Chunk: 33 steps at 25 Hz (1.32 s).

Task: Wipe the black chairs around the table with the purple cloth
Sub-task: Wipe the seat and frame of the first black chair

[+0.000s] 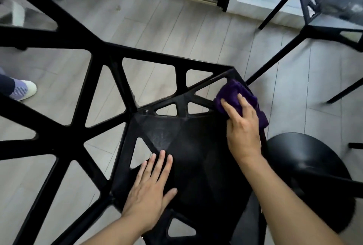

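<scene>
A black chair [196, 146] with triangular cut-outs fills the middle of the view, its seat right below me and its open-lattice back spreading to the left. My left hand [151, 183] lies flat on the seat's near left part, fingers spread, holding nothing. My right hand [242, 125] presses a bunched purple cloth [235, 95] against the seat's far right corner, where the frame bars meet. Part of the cloth hangs over the chair's right edge.
A second black lattice chair [332, 18] stands at the upper right, its thin legs reaching toward the first chair. A round black stool or base [306, 168] sits just right of my right arm. Another person's foot [23, 88] is at the left edge. Grey plank floor lies all around.
</scene>
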Available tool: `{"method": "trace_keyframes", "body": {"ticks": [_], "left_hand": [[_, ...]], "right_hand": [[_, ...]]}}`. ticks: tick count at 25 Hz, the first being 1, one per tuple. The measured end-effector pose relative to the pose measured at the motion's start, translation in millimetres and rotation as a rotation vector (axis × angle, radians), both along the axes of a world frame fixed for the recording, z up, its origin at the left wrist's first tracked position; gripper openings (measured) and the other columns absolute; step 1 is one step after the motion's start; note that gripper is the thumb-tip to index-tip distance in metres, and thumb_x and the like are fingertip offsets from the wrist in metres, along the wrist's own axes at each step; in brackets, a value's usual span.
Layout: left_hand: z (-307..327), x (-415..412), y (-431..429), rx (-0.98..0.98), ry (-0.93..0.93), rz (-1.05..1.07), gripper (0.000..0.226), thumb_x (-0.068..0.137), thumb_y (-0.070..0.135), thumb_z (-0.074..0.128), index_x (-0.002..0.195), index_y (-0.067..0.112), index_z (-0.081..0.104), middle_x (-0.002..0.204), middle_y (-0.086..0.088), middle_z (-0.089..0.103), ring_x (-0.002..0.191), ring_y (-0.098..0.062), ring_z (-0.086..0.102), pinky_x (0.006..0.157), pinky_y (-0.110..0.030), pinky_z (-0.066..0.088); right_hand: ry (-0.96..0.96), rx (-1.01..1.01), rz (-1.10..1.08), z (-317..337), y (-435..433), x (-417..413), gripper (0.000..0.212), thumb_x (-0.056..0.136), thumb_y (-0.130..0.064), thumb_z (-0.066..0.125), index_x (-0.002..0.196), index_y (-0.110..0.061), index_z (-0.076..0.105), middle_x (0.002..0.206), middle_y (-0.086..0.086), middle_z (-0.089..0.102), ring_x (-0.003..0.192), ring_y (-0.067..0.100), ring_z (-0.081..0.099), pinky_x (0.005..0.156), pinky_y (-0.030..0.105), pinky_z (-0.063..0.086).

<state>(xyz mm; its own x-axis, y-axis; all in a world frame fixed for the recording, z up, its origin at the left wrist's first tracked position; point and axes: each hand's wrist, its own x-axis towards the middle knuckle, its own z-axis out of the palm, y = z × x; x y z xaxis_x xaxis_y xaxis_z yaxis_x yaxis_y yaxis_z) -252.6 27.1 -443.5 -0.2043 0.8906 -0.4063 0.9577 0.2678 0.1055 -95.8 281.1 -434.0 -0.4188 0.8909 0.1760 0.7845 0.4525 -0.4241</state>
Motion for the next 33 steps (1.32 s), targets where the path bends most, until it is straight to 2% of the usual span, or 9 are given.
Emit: {"method": "trace_keyframes", "body": {"ticks": [3, 7, 9, 11, 13, 18, 21, 26, 33], "left_hand": [[9, 1, 4, -0.017, -0.029, 0.033, 0.078, 0.097, 0.059, 0.032, 0.163, 0.02, 0.016, 0.171, -0.004, 0.012, 0.155, -0.026, 0.02, 0.12, -0.038, 0.012], [19, 0, 12, -0.05, -0.074, 0.052, 0.079, 0.105, 0.058, 0.026, 0.157, 0.028, -0.026, 0.162, 0.005, -0.036, 0.152, -0.018, -0.028, 0.126, -0.035, -0.012], [14, -1, 9, -0.006, -0.071, 0.054, 0.076, 0.105, 0.058, 0.025, 0.159, 0.028, -0.019, 0.166, 0.005, -0.028, 0.155, -0.018, -0.022, 0.127, -0.035, -0.009], [10, 1, 8, 0.064, -0.066, 0.098, 0.07, 0.102, 0.058, 0.024, 0.163, 0.026, 0.01, 0.171, 0.001, 0.003, 0.158, -0.021, 0.007, 0.128, -0.035, 0.007], [11, 8, 13, 0.123, -0.081, 0.209, 0.065, 0.097, 0.056, 0.035, 0.154, 0.025, 0.041, 0.163, -0.001, 0.035, 0.149, -0.023, 0.034, 0.122, -0.04, 0.028], [8, 20, 24, 0.183, -0.169, 0.349, 0.062, 0.09, 0.039, 0.065, 0.148, 0.023, 0.048, 0.161, 0.0, 0.038, 0.15, -0.024, 0.032, 0.122, -0.042, 0.023], [13, 13, 20, 0.189, -0.207, 0.311, 0.063, 0.096, 0.044, 0.057, 0.153, 0.026, 0.04, 0.166, 0.004, 0.028, 0.154, -0.02, 0.021, 0.125, -0.038, 0.015], [31, -14, -3, 0.033, -0.224, 0.142, 0.089, 0.087, 0.074, 0.002, 0.163, 0.028, 0.003, 0.17, 0.012, -0.009, 0.155, -0.009, -0.012, 0.123, -0.026, -0.008], [49, -43, -12, -0.118, 0.026, 0.267, 0.071, 0.108, 0.038, 0.032, 0.162, 0.02, -0.011, 0.167, -0.011, -0.023, 0.157, -0.027, -0.013, 0.128, -0.039, -0.002]], "right_hand": [[-0.17, 0.08, -0.012, 8, -23, 8, 0.057, 0.089, -0.029, 0.067, 0.144, -0.028, 0.055, 0.126, 0.013, 0.059, 0.109, 0.033, 0.051, 0.09, 0.044, 0.04], [-0.274, 0.075, 0.053, 2, -27, 13, 0.063, 0.092, -0.044, 0.058, 0.152, -0.036, 0.04, 0.132, 0.009, 0.048, 0.121, 0.031, 0.043, 0.104, 0.044, 0.029], [-0.103, 0.032, 0.011, -4, -42, 8, 0.053, 0.092, -0.035, 0.054, 0.145, -0.033, 0.051, 0.133, 0.009, 0.051, 0.122, 0.03, 0.047, 0.104, 0.044, 0.03], [0.094, -0.056, 0.001, -8, -72, 1, 0.047, 0.09, -0.027, 0.053, 0.136, -0.027, 0.062, 0.124, 0.007, 0.055, 0.114, 0.027, 0.052, 0.099, 0.04, 0.034], [0.126, -0.107, 0.103, -9, -117, 1, 0.047, 0.088, -0.025, 0.052, 0.134, -0.026, 0.064, 0.121, 0.005, 0.055, 0.11, 0.024, 0.053, 0.097, 0.038, 0.035], [0.035, -0.137, 0.193, -17, -180, 13, 0.052, 0.092, -0.027, 0.05, 0.144, -0.03, 0.056, 0.131, 0.006, 0.053, 0.118, 0.021, 0.05, 0.105, 0.035, 0.033], [-0.095, -0.078, 0.174, -20, -180, 8, 0.053, 0.093, -0.028, 0.047, 0.146, -0.031, 0.053, 0.133, 0.008, 0.054, 0.118, 0.025, 0.051, 0.104, 0.04, 0.034], [-0.203, 0.061, 0.177, -20, -153, -9, 0.053, 0.088, -0.03, 0.053, 0.141, -0.029, 0.058, 0.134, 0.011, 0.056, 0.116, 0.03, 0.053, 0.103, 0.045, 0.037], [-0.134, 0.026, 0.126, -30, -104, -74, 0.053, 0.099, -0.03, 0.054, 0.151, -0.028, 0.045, 0.159, 0.013, 0.035, 0.149, 0.029, 0.029, 0.123, 0.045, 0.019]]}}
